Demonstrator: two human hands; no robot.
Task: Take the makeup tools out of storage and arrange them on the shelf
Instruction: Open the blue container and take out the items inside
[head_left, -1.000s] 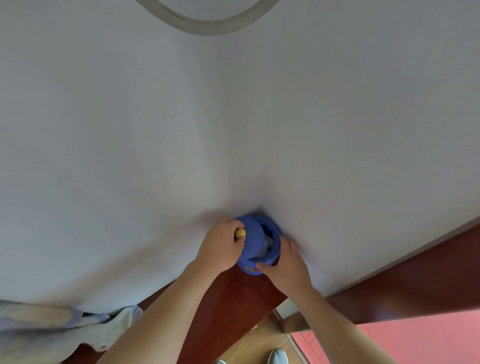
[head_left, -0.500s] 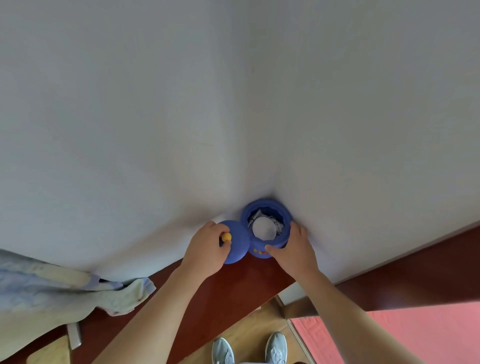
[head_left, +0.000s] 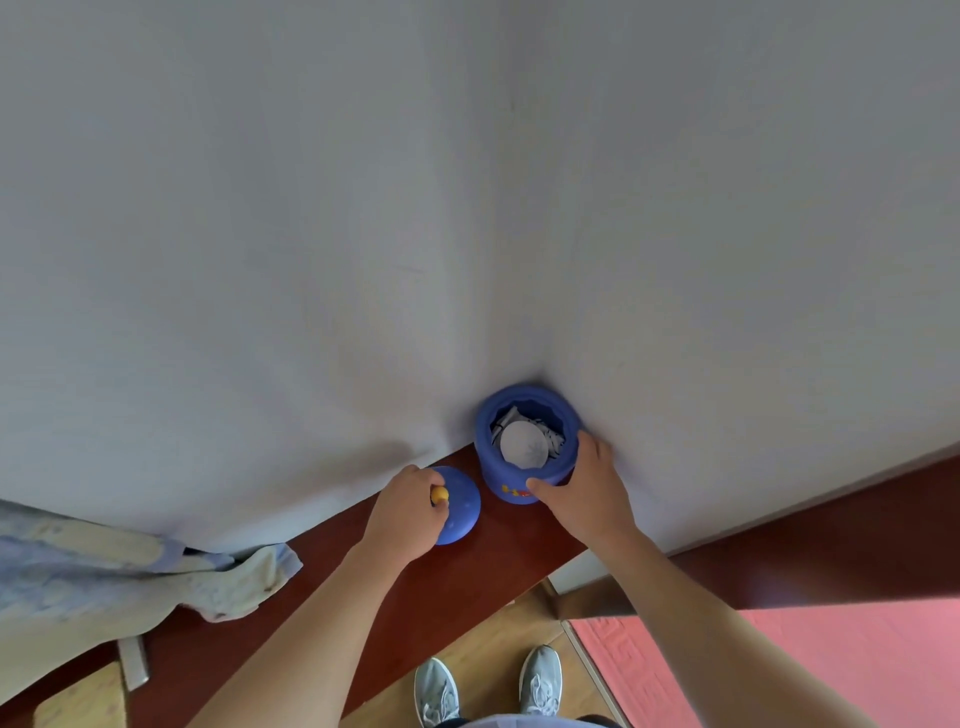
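The reddish-brown wooden shelf (head_left: 467, 582) runs along a plain white wall (head_left: 260, 260) and ends in a corner, where the blue jar (head_left: 488, 467) stands upright, close against both wall faces. It is open: a round white piece (head_left: 523, 443) lies on top inside, over dark-and-white bits I cannot make out. The right hand (head_left: 587, 493) grips the jar, thumb across its front and fingers curled round its far right side. Just left of it the left hand (head_left: 410, 512) pinches the yellow knob (head_left: 440, 494) of the blue lid (head_left: 460, 506), low over the shelf — whether touching the wood, I cannot tell. Further left a pale crumpled cloth (head_left: 104, 577) lies on the shelf. Below are a wooden floor (head_left: 498, 639), a pink mat (head_left: 779, 660) and grey shoes (head_left: 436, 691).
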